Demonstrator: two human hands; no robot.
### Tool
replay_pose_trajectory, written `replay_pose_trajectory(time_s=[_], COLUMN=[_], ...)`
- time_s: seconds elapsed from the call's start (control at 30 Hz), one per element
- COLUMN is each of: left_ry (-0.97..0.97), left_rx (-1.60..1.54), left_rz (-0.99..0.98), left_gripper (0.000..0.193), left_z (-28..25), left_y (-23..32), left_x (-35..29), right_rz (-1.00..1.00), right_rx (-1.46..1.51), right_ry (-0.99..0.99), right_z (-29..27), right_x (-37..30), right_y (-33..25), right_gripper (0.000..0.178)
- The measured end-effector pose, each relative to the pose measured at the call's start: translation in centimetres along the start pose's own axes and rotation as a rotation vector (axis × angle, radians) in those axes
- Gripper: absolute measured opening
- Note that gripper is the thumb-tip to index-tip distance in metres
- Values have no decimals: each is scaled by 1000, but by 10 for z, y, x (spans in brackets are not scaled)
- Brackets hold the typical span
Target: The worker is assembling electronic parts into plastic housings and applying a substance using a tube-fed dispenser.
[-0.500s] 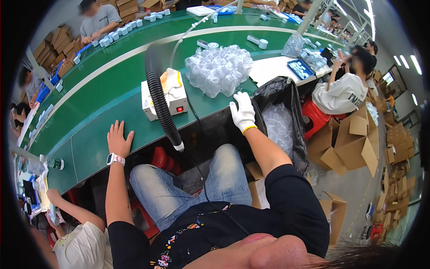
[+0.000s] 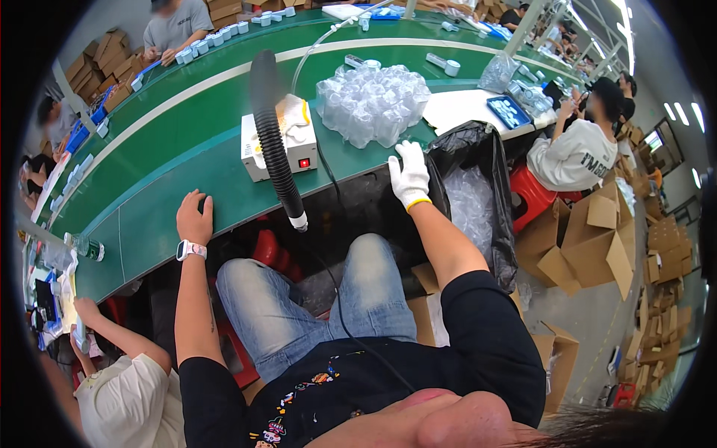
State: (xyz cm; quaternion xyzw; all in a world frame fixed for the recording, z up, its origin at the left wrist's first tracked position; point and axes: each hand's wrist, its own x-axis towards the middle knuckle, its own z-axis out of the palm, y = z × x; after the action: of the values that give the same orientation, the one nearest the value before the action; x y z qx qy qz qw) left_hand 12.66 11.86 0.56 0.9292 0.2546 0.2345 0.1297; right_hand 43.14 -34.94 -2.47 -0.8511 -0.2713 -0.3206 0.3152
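Note:
My bare left hand, with a watch on the wrist, rests on the near edge of the green table. Its fingers are curled in, and nothing shows in them. Farther right, my right hand wears a white glove with a yellow cuff. That hand lies on the table edge with fingers stretched out, holding nothing. Just beyond it sits a heap of clear plastic bags. Beside it hangs a black bin bag with clear plastic inside.
A white box with a lit red switch and a black flexible hose stand between my hands. Light-blue handled devices lie on the green surface. A blue tray is at right. Co-workers sit on both sides; open cartons stand right.
My left hand's fingers, spread flat before, have curled in. My gloved right hand stays at the table edge, its fingers slightly shifted. The whole view has shifted slightly.

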Motion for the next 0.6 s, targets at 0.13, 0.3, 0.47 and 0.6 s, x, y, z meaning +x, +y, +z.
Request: replay_pose_trajectory(time_s=[0.13, 0.3, 0.47, 0.6], left_ry=[-37, 61, 144, -368], left_rx=[23, 216, -64, -7], left_rz=[-29, 86, 215, 289], left_gripper=[45, 47, 47, 41], left_z=[-1, 6, -4, 9], left_y=[2, 31, 64, 99], left_x=[-5, -55, -143, -213], right_rz=[-11, -21, -34, -48], right_rx=[18, 20, -9, 9], right_ry=[17, 38, 74, 92], right_z=[3, 4, 14, 21], right_x=[0, -3, -3, -8], right_y=[1, 4, 7, 9], right_gripper=[37, 36, 37, 38])
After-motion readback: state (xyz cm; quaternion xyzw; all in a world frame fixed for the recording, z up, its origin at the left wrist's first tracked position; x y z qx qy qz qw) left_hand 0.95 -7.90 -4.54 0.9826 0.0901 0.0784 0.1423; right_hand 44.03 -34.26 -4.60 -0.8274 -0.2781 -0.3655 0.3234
